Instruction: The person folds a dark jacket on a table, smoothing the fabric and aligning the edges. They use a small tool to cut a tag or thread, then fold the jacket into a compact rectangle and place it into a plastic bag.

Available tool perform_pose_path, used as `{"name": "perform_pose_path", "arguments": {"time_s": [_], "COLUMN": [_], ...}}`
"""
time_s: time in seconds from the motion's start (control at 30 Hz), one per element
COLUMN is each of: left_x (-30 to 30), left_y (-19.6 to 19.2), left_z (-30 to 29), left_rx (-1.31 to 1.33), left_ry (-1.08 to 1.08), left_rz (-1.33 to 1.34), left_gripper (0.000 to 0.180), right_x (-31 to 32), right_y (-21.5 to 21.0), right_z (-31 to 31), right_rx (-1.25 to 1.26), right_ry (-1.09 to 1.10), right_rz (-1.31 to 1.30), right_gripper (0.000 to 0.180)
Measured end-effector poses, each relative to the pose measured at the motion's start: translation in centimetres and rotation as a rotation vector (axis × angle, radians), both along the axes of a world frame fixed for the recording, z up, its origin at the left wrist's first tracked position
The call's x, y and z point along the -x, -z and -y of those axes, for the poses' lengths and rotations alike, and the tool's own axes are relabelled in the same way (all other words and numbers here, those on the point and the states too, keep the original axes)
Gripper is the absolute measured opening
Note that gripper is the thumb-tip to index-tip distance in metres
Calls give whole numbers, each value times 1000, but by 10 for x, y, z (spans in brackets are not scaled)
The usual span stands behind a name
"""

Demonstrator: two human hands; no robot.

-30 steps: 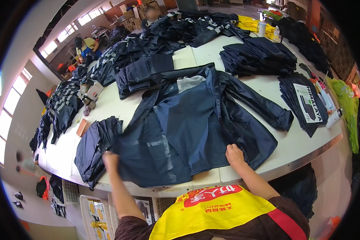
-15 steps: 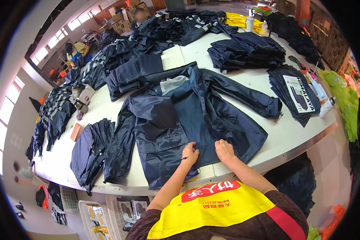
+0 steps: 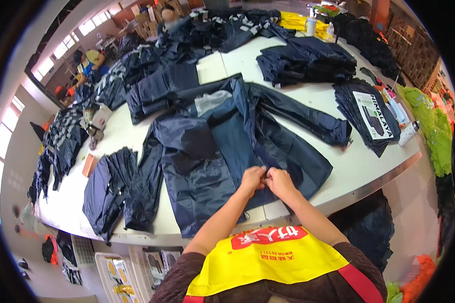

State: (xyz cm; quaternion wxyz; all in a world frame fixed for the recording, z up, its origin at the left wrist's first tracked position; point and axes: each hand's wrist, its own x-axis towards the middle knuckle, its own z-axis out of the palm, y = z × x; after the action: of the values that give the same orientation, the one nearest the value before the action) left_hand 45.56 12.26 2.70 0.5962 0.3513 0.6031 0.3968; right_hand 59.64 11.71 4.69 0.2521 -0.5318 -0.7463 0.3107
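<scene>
A dark navy rain jacket (image 3: pixel 197 182) lies spread on the white table (image 3: pixel 359 174), its front parted and its sleeves reaching out to both sides. Over the lower part of its front opening, my left hand (image 3: pixel 253 180) and my right hand (image 3: pixel 280 183) are nearly touching. The fingers of both hands are pinched on the jacket's front edge; the exact bit of fabric between them is mostly hidden. A pale label-like patch (image 3: pixel 212 103) shows inside the collar.
Folded dark garments (image 3: pixel 308 60) are stacked at the back right, near a packaged dark garment (image 3: pixel 371 116) and a white bottle (image 3: pixel 408 134). More dark clothing (image 3: pixel 111 187) lies left of the jacket. White baskets (image 3: pixel 117 278) stand below the table edge. Two people are farther back.
Both hands have moved up and closer together, from apart on the jacket's lower edge to meeting at its front opening. The whole view has shifted slightly.
</scene>
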Motion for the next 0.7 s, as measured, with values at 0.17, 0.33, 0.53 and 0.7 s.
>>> {"name": "perform_pose_path", "arguments": {"time_s": [0.17,0.33,0.53,0.7], "left_x": [-13,-25,-41,-33], "left_y": [19,-31,-29,-19], "left_z": [-5,-3,16,23], "left_rx": [-520,-509,-580,-663], "left_ry": [-54,-128,-97,-147], "left_rz": [-291,-420,-590,-580], "left_gripper": [34,33,28,27], "right_x": [3,2,-14,-15], "right_y": [-7,-25,30,23], "right_z": [17,100,49,26], "right_rx": [-266,509,670,1156], "right_ry": [91,-347,377,465], "right_rz": [-71,-484,-1391,-1506], "right_gripper": [9,21,21,24]}}
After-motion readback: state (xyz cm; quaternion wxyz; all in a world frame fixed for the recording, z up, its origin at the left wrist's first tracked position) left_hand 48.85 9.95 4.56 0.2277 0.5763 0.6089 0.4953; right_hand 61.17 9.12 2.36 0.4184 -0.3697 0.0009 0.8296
